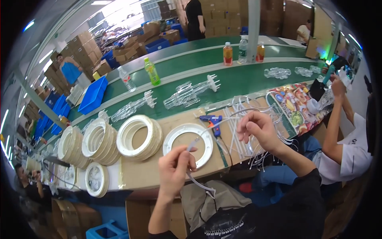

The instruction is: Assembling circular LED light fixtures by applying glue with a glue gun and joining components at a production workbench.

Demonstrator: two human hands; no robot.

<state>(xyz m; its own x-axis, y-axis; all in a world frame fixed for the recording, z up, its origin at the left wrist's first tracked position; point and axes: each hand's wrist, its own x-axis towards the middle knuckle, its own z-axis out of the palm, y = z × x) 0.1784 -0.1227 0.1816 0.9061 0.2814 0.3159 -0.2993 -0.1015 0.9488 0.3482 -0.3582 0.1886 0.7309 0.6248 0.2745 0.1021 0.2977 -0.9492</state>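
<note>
My left hand (175,167), in front of the white ring, is closed in a pinch on a pale, flexible light strip (199,184). One end of the strip hangs below the hand, with a thin wire near it. A clear piece shows just above my fingertips. To the right, my right hand (258,130) is raised with its fingers loosely bent and apart, and nothing shows between them. Behind it lie white tubes and cables (242,105). A flat white ring (171,137) lies on the cardboard beyond my left hand. A blue glue gun (215,124) rests between my hands.
Stacks of white rings (139,137) stand at the left. Clear plastic parts (187,95) and bottles, including a green one (152,71), stand along the green conveyor (238,73). A blue stool (107,231) is below left. A co-worker's arm (336,127) is close on the right.
</note>
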